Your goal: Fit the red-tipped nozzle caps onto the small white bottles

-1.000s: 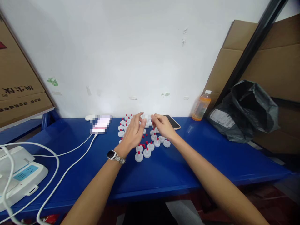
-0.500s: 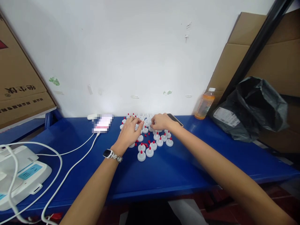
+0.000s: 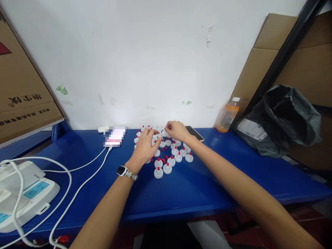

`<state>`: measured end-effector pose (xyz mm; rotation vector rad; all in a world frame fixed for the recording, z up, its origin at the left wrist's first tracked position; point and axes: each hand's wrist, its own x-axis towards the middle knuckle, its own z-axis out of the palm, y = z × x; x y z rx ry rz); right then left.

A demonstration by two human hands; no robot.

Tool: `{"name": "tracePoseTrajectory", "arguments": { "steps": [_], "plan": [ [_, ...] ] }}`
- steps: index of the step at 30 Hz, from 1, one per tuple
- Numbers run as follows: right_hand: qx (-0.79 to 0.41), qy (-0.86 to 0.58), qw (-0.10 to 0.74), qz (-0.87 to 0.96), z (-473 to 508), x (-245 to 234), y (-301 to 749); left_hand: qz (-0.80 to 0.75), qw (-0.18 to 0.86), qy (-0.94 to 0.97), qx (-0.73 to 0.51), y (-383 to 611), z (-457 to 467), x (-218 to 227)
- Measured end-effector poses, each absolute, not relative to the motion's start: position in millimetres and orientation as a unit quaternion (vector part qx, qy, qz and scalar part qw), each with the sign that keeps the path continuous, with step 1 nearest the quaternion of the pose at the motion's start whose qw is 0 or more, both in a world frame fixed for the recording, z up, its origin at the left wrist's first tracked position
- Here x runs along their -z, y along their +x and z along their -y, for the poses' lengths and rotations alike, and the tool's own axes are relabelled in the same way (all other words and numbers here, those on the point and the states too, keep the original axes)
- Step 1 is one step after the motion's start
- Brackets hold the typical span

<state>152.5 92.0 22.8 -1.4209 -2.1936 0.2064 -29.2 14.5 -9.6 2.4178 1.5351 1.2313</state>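
White caps [image 3: 167, 169] stand close together on the blue tabletop [image 3: 178, 195], maybe so reaching is easy. The left hand [image 3: 145, 147] curls its fingers over some; the right hand [image 3: 177, 131] bunches its fingers near the back. Nobody can tell if either grips one.

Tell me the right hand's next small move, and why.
Probably pinch one of the white caps at the back and draw it nearer: the right hand is beside them, some seem to lack red tops, and loose red tips lie closer to the person. Whether it holds one is unclear.
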Motion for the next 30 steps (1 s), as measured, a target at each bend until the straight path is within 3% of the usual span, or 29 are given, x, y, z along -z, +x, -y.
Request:
{"name": "tracePoseTrajectory", "arguments": {
  "steps": [4, 8, 11, 15, 17, 25, 30],
  "plan": [
    [-0.335, -0.41, 0.452, 0.719, -67, -17, 153, -0.479, 0.054, 0.765, -0.428, -23, -13, 10],
    [-0.404, -0.367, 0.491, 0.679, -47, -7, 153, -0.454, 0.139, 0.769, -0.428, -18, -10, 7],
    [-0.299, -0.395, 0.454, 0.741, -40, -4, 161, -0.457, 0.146, 0.762, -0.435, -18, -7, 3],
    [-0.069, -0.437, 0.277, 0.853, -31, -5, 174, -0.468, 0.136, 0.751, -0.445, -22, -5, -2],
    [-0.011, -0.442, 0.203, 0.873, -27, -5, 176, -0.47, 0.143, 0.749, -0.445, -23, -5, -2],
    [0.039, -0.444, 0.116, 0.888, -34, -4, 163, -0.471, 0.144, 0.764, -0.416, -20, -6, 1],
    [0.011, -0.431, 0.148, 0.89, -36, -3, 162, -0.474, 0.151, 0.764, -0.41, -20, -7, 1]
  ]
}}
